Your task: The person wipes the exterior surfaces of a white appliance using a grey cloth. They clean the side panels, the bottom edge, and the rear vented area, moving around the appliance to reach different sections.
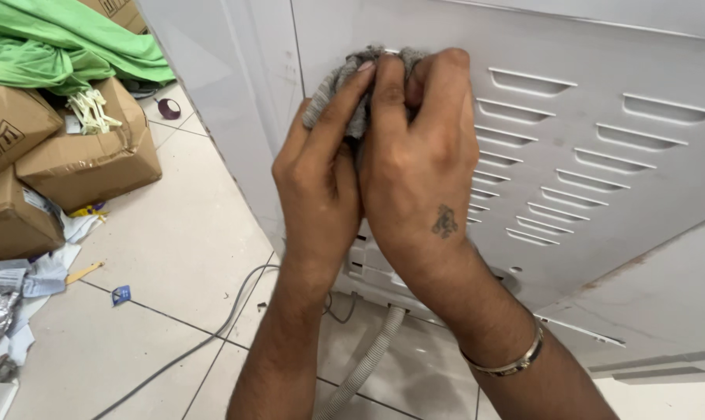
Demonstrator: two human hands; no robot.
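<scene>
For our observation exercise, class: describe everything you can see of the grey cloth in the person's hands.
The cloth is grey, soft and fuzzy-looking, like worn knit or towelling, bunched into a wad. Only its top and left edge show; the rest is hidden behind the fingers. The left hand and right hand both clasp it, fingers folded over it, pressing it against the white panel just left of the louvred vents. It sits high on the panel, well above the floor.
</scene>
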